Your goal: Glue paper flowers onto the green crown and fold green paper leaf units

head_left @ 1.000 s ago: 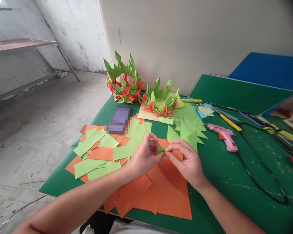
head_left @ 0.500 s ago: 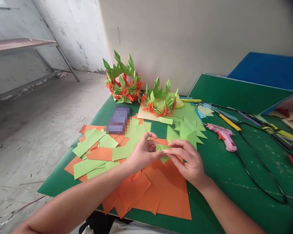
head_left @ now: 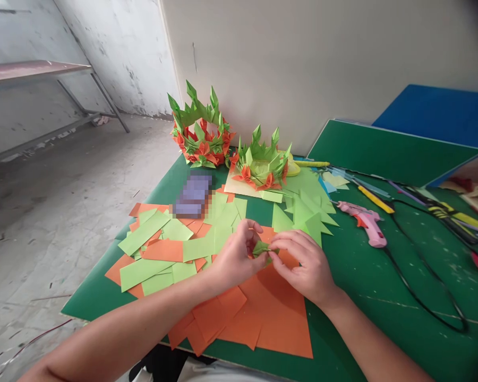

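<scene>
Between my two hands is a small folded piece of green paper (head_left: pixel 260 248). My left hand (head_left: pixel 239 249) pinches its left side between thumb and curled fingers. On the other side, the fingertips and thumb of my right hand (head_left: pixel 302 261) close on its right edge. My fingers partly cover the folds. Both hands hover over a large orange paper sheet (head_left: pixel 281 313). Loose green paper strips (head_left: pixel 143 233) and orange pieces (head_left: pixel 165 250) lie in a pile left of my hands. Folded green paper points (head_left: pixel 306 212) lie just beyond my right hand.
Two green-and-orange paper crowns (head_left: pixel 203 135) stand at the back. A pink glue gun (head_left: pixel 364 222) with a black cord lies right, near a yellow-handled tool (head_left: pixel 376 199). A blurred purple object (head_left: pixel 193 195) sits left on the green table (head_left: pixel 382 329). Boards (head_left: pixel 394 154) lean against the wall.
The green paper has been tilted and folded into a more compact shape. My fingers have drawn closer around it, and my right hand's fingers have curled in.
</scene>
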Demonstrator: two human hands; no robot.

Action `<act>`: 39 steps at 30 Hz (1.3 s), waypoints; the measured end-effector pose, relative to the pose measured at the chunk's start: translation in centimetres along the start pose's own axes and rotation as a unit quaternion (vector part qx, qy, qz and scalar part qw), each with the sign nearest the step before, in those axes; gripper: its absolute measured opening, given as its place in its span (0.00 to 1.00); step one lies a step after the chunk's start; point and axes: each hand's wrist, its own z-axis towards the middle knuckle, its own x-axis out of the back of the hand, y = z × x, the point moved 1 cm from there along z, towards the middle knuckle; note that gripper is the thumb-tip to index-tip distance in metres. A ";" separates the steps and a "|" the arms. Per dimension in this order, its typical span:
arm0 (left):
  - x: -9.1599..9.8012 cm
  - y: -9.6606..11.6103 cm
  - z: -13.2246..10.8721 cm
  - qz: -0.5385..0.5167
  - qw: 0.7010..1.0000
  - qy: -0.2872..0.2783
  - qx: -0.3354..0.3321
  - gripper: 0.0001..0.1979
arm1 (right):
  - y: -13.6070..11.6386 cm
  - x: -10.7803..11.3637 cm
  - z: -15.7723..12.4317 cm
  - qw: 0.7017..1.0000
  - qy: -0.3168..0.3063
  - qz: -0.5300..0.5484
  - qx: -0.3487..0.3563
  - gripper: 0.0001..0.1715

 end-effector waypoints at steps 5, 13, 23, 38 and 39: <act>-0.1 0.0 -0.1 0.013 1.000 0.000 0.002 0.17 | -0.3 -0.4 0.1 1.000 -0.013 -0.002 -0.011 0.08; 0.1 0.6 0.4 -0.089 0.993 0.006 0.072 0.21 | -0.2 -0.1 -0.4 0.990 0.020 -0.107 0.090 0.11; 0.1 0.3 0.9 -0.185 0.980 0.021 0.066 0.24 | 0.5 0.5 -0.7 0.980 0.027 -0.131 0.145 0.22; 0.4 0.8 0.6 -0.225 0.973 -0.017 0.054 0.25 | 0.4 0.8 -0.5 0.982 0.011 -0.105 0.155 0.20; 0.4 0.8 0.6 -0.228 0.972 -0.024 0.053 0.25 | 0.5 0.9 -0.6 0.982 0.009 -0.106 0.154 0.20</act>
